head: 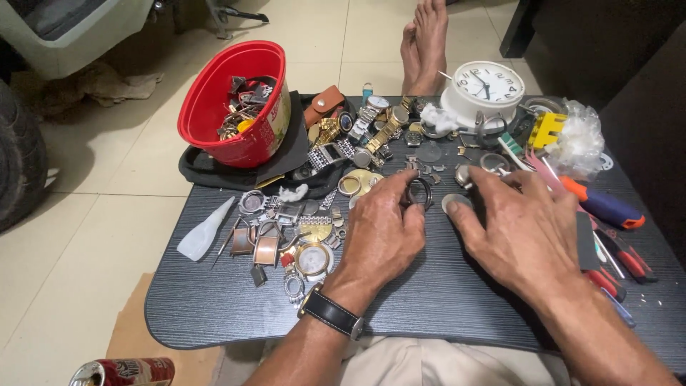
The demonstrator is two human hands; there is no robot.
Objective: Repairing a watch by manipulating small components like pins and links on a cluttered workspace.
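Nearest the lens, a red drink can (123,372) lies at the lower left of the frame on the tiled floor, below a low dark tabletop (443,300) strewn with watch parts. Moving right, a red tub (214,107) of loose fittings stands at the upper left beside a white squeeze bottle (205,230) and a scatter of watch cases and straps (300,236). At centre, the left hand (382,229), a black-strapped wristwatch (333,314) on its wrist, has its fingertips pinched together on a small dark ring (420,191) resting on the tabletop. Just beside it the right hand (525,232) lies palm down with fingers spread, thumb touching a pale round disc (454,204); it grips nothing. A white alarm clock (488,87) sits at upper centre right, bare feet (425,43) beyond it, and screwdrivers (614,236) line the right edge. Judging from the pose, the work stands at sorting or matching small parts, ring against disc; any following move would seem to demand a fine fingertip grip, since both pieces are small, flat and lie among loose clutter.
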